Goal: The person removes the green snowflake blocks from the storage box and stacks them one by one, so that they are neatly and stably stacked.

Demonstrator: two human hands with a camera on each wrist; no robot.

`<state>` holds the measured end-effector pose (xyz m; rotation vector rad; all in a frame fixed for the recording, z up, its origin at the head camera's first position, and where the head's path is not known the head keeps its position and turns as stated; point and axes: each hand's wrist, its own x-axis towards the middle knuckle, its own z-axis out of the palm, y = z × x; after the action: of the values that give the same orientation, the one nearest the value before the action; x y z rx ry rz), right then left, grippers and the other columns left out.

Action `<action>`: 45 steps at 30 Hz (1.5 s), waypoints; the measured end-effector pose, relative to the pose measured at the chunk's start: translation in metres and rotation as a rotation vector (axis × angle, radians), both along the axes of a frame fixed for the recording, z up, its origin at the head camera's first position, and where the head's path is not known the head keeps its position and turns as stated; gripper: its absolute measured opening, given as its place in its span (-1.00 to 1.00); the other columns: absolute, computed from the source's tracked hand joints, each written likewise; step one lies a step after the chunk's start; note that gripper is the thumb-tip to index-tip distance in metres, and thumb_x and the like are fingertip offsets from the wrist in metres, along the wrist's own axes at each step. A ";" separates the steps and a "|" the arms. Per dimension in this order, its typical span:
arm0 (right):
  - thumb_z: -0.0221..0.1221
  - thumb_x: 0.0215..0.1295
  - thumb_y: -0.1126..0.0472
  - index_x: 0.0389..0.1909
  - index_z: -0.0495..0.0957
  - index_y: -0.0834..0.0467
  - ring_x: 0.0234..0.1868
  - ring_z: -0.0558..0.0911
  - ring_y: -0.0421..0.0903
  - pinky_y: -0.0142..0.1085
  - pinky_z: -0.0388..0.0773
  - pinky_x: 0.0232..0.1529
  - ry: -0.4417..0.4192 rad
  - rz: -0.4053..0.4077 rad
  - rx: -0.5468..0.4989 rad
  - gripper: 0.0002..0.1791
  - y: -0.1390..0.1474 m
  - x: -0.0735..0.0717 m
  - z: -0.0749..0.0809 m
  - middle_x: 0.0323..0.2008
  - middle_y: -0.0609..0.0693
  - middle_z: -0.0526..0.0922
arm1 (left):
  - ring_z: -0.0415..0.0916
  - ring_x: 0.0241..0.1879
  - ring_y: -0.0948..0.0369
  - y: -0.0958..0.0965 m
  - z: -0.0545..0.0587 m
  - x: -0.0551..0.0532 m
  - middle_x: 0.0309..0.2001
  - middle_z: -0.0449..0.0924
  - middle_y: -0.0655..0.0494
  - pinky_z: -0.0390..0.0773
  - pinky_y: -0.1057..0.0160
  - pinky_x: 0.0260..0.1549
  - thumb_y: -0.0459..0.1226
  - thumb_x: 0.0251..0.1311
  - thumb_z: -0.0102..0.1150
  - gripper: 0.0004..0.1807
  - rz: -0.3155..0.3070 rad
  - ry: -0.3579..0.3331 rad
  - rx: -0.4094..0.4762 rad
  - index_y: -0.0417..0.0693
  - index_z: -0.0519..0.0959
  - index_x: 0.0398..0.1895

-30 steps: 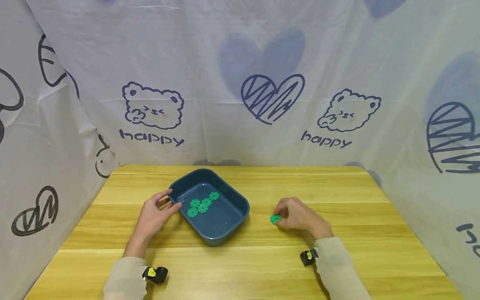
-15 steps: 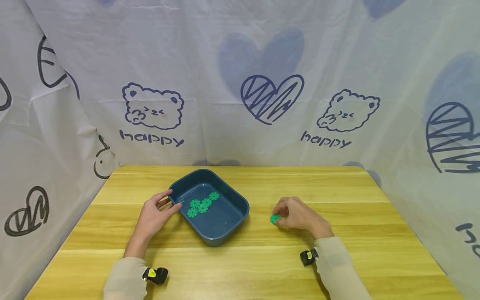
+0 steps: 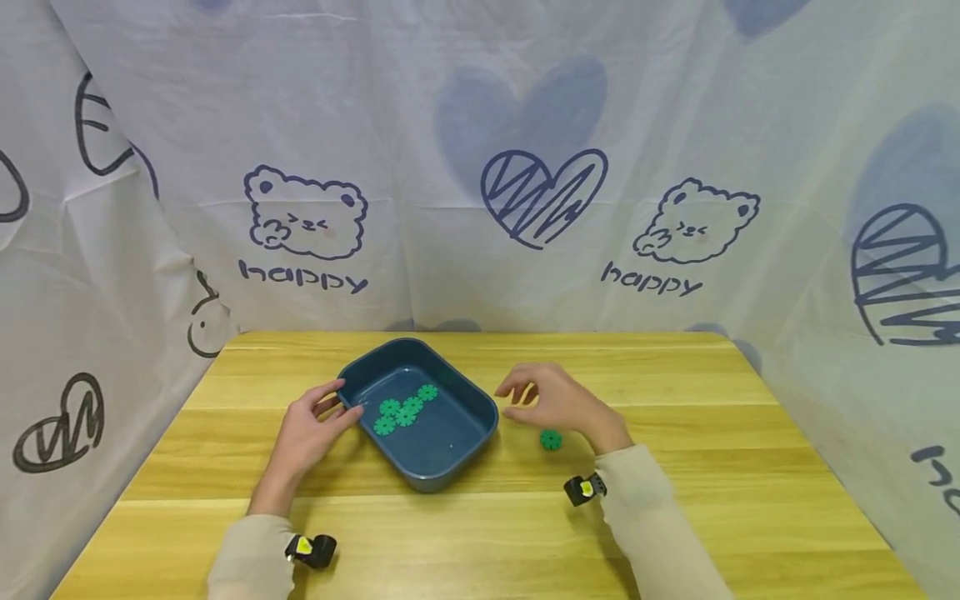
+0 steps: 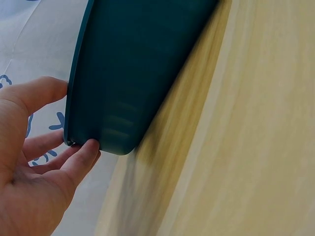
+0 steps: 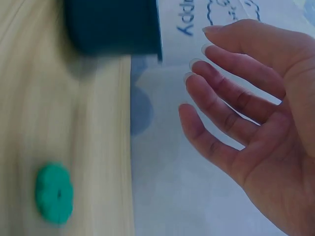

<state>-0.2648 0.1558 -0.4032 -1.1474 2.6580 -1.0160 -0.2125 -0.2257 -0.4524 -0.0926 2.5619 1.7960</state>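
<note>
A dark blue plastic basin (image 3: 442, 458) stands turned at an angle on the table. My left hand (image 3: 307, 425) holds its left corner; in the left wrist view, the fingertips (image 4: 89, 147) touch the basin's outer wall (image 4: 133, 73) near the rim. Several green snowflake discs (image 3: 406, 416), notched round the edge, lie together on the basin's floor. Another green snowflake disc (image 3: 551, 439) lies on the wood, right of the basin. Above and beyond it, my right hand (image 3: 558, 404) is close to the basin's right corner, fingers loosely bent and holding nothing, as the right wrist view confirms.
The wooden table (image 3: 480, 550) has light and dark grain bands. A white printed cloth (image 3: 427, 275) hangs behind it and along both sides. Each sleeve carries a small black wrist camera, one on the left (image 3: 311, 550) and one on the right (image 3: 583, 490).
My right hand has let go of the loose green snowflake disc, leaving it on the table, and moved left and away from me toward the basin. The left hand and basin stay put.
</note>
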 end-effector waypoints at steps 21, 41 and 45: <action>0.39 0.26 0.25 -0.04 0.75 0.22 -0.13 0.74 -0.01 -0.50 0.67 -0.11 -0.038 0.173 0.060 -0.73 -0.099 -0.028 -0.016 -0.06 0.16 0.76 | 0.28 0.52 -0.18 0.001 0.002 0.002 0.61 0.07 -0.28 0.59 0.39 0.25 -0.23 0.36 0.34 -0.23 0.003 0.016 0.023 -0.25 0.25 0.55; 0.43 0.27 0.17 0.08 0.72 0.13 0.03 0.69 -0.09 -0.47 0.65 0.08 -0.079 0.115 0.232 -0.63 -0.140 -0.033 -0.040 0.11 0.01 0.71 | 0.28 0.52 -0.19 0.002 0.001 0.001 0.60 0.07 -0.30 0.59 0.48 0.20 -0.21 0.37 0.32 -0.25 0.000 0.022 0.021 -0.26 0.26 0.53; 0.41 0.29 0.20 0.12 0.70 0.13 0.03 0.66 -0.14 -0.46 0.64 0.12 -0.056 0.124 0.268 -0.63 -0.145 -0.034 -0.042 0.16 0.00 0.70 | 0.28 0.52 -0.17 0.001 0.002 0.001 0.61 0.06 -0.28 0.59 0.49 0.20 -0.19 0.38 0.32 -0.24 -0.002 0.019 0.021 -0.23 0.25 0.55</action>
<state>-0.2988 0.0106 -0.4457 -1.1874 2.5445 -0.6384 -0.2114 -0.2244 -0.4501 -0.0732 2.5539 1.8312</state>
